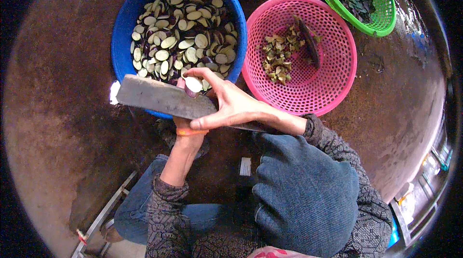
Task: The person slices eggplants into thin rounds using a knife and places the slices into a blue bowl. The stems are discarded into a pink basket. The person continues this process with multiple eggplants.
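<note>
In my right hand is a long, dark grey slab-like tool, its thumb lying along the near side. The index finger arches over a cut piece of eggplant with pale flesh and purple skin. My left hand, with an orange band at the wrist, is mostly hidden behind the slab. Its fingertips show beside the eggplant piece, which it seems to hold. Both hands are at the near rim of a blue basket, with many eggplant slices inside.
A pink basket holds stem caps and a long dark eggplant. Behind it stands a green basket of dark leaves. My denim-covered knee rises at right. A metal rail runs at lower left.
</note>
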{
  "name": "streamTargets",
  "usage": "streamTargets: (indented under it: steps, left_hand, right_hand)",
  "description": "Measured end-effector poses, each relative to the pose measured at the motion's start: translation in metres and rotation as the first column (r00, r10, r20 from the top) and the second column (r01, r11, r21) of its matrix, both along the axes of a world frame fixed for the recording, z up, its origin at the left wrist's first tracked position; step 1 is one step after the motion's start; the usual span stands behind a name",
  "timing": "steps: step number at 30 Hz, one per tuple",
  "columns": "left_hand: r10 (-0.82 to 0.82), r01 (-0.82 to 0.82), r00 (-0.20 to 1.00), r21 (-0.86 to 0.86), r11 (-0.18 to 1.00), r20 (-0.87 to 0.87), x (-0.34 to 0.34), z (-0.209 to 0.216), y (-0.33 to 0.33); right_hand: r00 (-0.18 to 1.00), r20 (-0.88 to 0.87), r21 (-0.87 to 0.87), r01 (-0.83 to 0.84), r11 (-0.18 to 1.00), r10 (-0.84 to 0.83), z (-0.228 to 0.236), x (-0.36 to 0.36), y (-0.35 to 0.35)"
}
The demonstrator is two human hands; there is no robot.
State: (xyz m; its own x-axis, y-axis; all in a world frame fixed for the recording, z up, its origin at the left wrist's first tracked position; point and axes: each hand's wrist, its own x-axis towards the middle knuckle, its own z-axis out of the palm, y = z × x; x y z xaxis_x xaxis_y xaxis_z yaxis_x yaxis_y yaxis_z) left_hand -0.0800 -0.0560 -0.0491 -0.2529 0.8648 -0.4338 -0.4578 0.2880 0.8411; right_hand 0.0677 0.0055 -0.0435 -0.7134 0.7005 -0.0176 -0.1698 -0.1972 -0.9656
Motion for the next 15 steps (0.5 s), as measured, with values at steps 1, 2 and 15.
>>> streamTargets:
  steps: [1,2,15]
  left_hand:
    - [0.082,-0.066,0.985,-0.106,0.992,0.152,0.001,0.0,-0.001]
    - [0.078,-0.067,0.983,-0.071,0.995,0.167,0.003,0.0,-0.004]
    - [0.157,-0.159,0.987,-0.243,0.957,-0.027,0.008,0.004,-0.016]
  right_hand:
    - [0.999,-0.027,-0.1,-0.021,0.995,0.019,-0.002,0.001,0.001]
    - [0.999,0.012,0.048,0.05,0.998,-0.05,-0.003,-0.002,0.0]
    - [0.99,0.128,-0.01,0.063,0.998,-0.061,-0.024,-0.009,0.003]
